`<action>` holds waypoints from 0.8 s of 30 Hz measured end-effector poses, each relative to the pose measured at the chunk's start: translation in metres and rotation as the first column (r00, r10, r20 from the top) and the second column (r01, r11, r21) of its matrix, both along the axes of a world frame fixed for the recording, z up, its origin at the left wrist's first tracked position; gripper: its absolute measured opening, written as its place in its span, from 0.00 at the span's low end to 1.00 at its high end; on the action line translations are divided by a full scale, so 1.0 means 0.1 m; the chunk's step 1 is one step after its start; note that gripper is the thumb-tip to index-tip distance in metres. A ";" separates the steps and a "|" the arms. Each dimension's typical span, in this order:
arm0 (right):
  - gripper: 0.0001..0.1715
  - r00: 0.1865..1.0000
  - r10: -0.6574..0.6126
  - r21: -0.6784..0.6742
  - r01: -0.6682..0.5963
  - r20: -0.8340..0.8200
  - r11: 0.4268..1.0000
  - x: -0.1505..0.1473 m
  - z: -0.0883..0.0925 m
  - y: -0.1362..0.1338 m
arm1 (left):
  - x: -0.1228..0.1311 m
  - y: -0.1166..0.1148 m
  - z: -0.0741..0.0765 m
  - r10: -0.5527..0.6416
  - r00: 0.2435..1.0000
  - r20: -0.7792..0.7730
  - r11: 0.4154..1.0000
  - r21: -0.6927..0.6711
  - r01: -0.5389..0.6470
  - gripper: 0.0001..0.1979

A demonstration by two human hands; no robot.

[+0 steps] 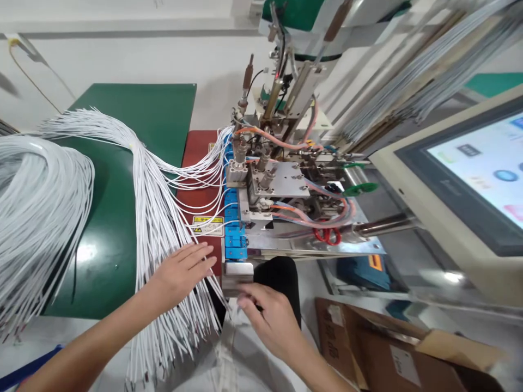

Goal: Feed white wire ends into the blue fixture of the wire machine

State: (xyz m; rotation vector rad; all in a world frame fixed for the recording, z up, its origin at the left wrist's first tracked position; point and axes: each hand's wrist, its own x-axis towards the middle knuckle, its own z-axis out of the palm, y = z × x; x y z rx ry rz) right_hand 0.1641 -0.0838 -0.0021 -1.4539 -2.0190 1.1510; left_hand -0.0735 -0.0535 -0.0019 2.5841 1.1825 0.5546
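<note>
My left hand (180, 272) lies with outstretched fingers over a thick bundle of white wires (153, 218), palm down. No wire is seen gripped in it, though its thumb is hidden. My right hand (272, 318) is just below a small metal plate (239, 270), close to the loose wire ends. Its thumb and forefinger are bent with a gap between them, and I see nothing held. From the bundle, several wires run to a row of blue clamps (236, 239) along the edge of a machine (278, 179).
A second coil of white wires (41, 179) rests on the green table (110, 272). A touchscreen (482, 169) leans in at right. An open cardboard box (379, 348) stands below it. Orange tubes (286, 141) cross the machine. A warning label (208, 225) marks the red plate (196, 149).
</note>
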 end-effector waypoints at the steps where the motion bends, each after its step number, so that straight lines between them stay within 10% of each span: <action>1: 0.18 0.996 -0.051 -0.024 0.049 -0.078 0.999 0.05 -0.01 0.01 | 0.03 0.04 0.01 -0.039 0.999 -0.015 0.999 -0.022 0.039 0.12; 14: 0.23 0.931 -0.222 -0.228 0.158 -0.289 0.961 0.21 -0.15 0.18 | 0.19 0.21 0.33 -0.207 0.915 -0.345 0.953 -0.283 0.109 0.05; 24: 0.32 0.779 -0.197 -0.192 0.100 -0.596 0.976 0.26 -0.23 0.18 | 0.42 0.21 0.40 0.014 0.996 -0.091 0.945 -0.324 -0.043 0.10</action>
